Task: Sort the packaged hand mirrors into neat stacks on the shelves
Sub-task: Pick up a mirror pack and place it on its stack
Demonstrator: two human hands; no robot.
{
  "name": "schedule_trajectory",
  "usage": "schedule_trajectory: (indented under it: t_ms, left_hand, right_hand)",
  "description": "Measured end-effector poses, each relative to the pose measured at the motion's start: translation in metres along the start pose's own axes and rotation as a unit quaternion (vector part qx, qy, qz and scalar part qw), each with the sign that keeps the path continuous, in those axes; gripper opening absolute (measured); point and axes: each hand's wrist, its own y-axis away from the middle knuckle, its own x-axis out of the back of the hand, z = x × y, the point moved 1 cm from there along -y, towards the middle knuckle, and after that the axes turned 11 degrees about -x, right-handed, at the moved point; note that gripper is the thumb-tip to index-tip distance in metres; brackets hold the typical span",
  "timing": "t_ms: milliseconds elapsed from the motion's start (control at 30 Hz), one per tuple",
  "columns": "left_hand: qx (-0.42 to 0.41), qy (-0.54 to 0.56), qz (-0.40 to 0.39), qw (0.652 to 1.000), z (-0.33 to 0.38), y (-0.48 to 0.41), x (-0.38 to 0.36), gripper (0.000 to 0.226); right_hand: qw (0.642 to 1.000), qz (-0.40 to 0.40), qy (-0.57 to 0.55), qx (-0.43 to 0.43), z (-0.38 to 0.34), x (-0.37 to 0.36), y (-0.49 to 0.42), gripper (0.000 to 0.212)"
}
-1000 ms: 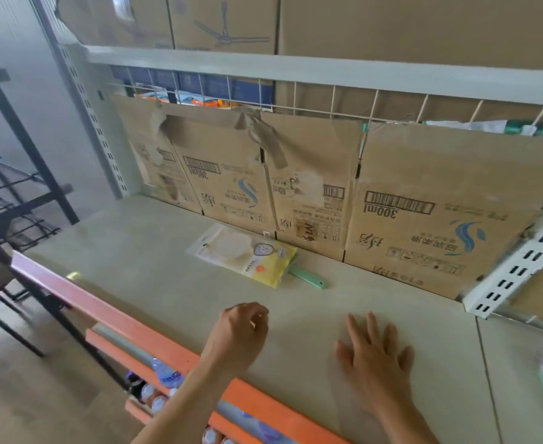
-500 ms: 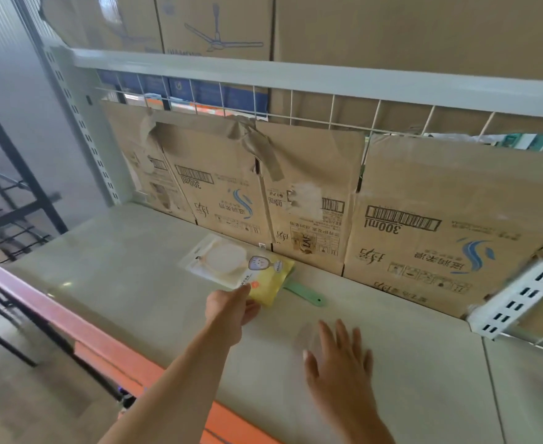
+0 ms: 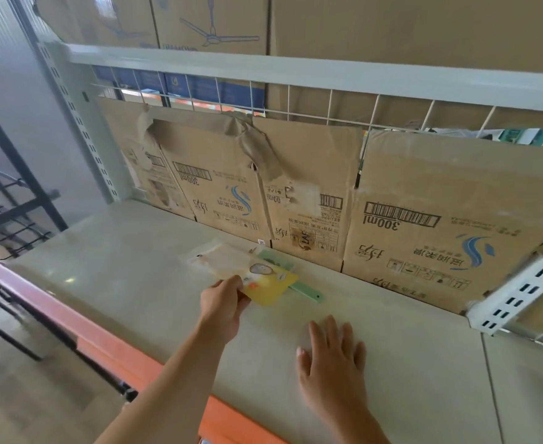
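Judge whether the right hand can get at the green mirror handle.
Probably yes: the right hand rests flat on the shelf near the green handle, with nothing visibly between them.

Green mirror (image 3: pixel 306 291) — mostly under yellow package (image 3: pixel 271 286)

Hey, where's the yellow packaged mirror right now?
In the head view, the yellow packaged mirror lies mid-shelf near the cardboard backing, overlapping a green mirror, its near edge pinched by the left hand.
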Motion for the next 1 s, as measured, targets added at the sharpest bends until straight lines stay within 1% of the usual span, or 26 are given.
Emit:
schedule_trajectory:
  t_ms: [33, 67, 167, 233, 300, 367, 400, 467, 500, 567, 600, 633, 667, 700, 733, 767, 833, 867, 900, 1000]
  left_hand:
    - [0.0, 0.007, 0.0, 1.0, 0.001, 0.003, 0.003, 0.011]
    - [0.004, 0.012, 0.001, 1.0, 0.002, 0.006, 0.007, 0.012]
    - [0.032, -0.002, -0.003, 0.999, 0.001, 0.016, 0.021, 0.016]
    - [0.045, 0.001, -0.023, 0.999, 0.002, 0.024, 0.029, 0.015]
    - [0.042, -0.003, -0.046, 0.998, 0.004, 0.033, 0.034, 0.019]
    - [0.032, -0.019, -0.061, 0.997, 0.005, 0.042, 0.041, 0.027]
    - [0.03, -0.019, -0.067, 0.997, 0.004, 0.045, 0.045, 0.03]
    - [0.033, -0.012, -0.088, 0.995, 0.0, 0.049, 0.053, 0.035]
    - [0.037, -0.009, -0.102, 0.994, -0.002, 0.052, 0.057, 0.037]
    - [0.045, -0.009, -0.132, 0.99, -0.006, 0.059, 0.06, 0.042]
    - [0.05, -0.009, -0.149, 0.988, -0.008, 0.064, 0.06, 0.044]
    - [0.056, -0.013, -0.161, 0.985, -0.009, 0.069, 0.059, 0.045]
    - [0.06, -0.019, -0.17, 0.983, -0.011, 0.074, 0.058, 0.046]
    - [0.06, -0.031, -0.179, 0.982, -0.012, 0.079, 0.057, 0.048]
    - [0.056, -0.047, -0.187, 0.98, -0.013, 0.083, 0.056, 0.05]
    - [0.048, -0.068, -0.197, 0.977, -0.013, 0.087, 0.055, 0.052]
    - [0.027, -0.114, -0.222, 0.968, -0.014, 0.095, 0.052, 0.053]
    - [0.019, -0.131, -0.234, 0.963, -0.014, 0.099, 0.05, 0.053]
    - [0.013, -0.143, -0.244, 0.959, -0.015, 0.102, 0.046, 0.054]
    - [-0.009, -0.163, -0.257, 0.952, -0.016, 0.112, 0.033, 0.051]
  right_hand:
    - [1.0, -0.023, -0.008, 0.006, -0.001, 0.002, 0.001, 0.05]
    - [0.999, -0.028, -0.011, 0.015, 0.0, 0.0, 0.0, 0.051]
    - [0.999, -0.009, -0.029, 0.019, 0.003, -0.001, 0.0, 0.052]
    - [0.999, -0.016, -0.033, 0.017, 0.002, 0.0, 0.002, 0.052]
    - [0.999, -0.02, -0.042, 0.024, 0.003, 0.003, 0.002, 0.052]
    - [0.995, -0.013, -0.092, 0.025, 0.005, 0.006, 0.0, 0.049]
    - [0.988, 0.007, -0.153, 0.021, 0.006, 0.009, -0.001, 0.046]
    - [0.955, 0.037, -0.295, 0.009, 0.007, 0.015, 0.002, 0.039]
    - [0.939, 0.032, -0.342, 0.007, 0.006, 0.02, 0.005, 0.036]
    - [0.908, -0.016, -0.419, -0.007, 0.001, 0.026, 0.011, 0.029]
    - [0.883, -0.052, -0.466, -0.024, -0.002, 0.027, 0.013, 0.027]
    - [0.855, -0.087, -0.51, -0.048, -0.004, 0.026, 0.014, 0.032]
    - [0.827, -0.119, -0.544, -0.077, -0.005, 0.024, 0.015, 0.037]
    - [0.803, -0.148, -0.568, -0.101, -0.004, 0.023, 0.017, 0.037]
    - [0.784, -0.17, -0.585, -0.117, -0.002, 0.022, 0.019, 0.033]
    - [0.769, -0.184, -0.598, -0.129, 0.001, 0.021, 0.02, 0.029]
    - [0.744, -0.206, -0.618, -0.153, 0.01, 0.021, 0.022, 0.03]
    - [0.735, -0.209, -0.627, -0.154, 0.014, 0.02, 0.023, 0.027]
    - [0.736, -0.198, -0.63, -0.148, 0.019, 0.02, 0.023, 0.022]
    - [0.765, -0.121, -0.622, -0.115, 0.033, 0.023, 0.024, 0.014]
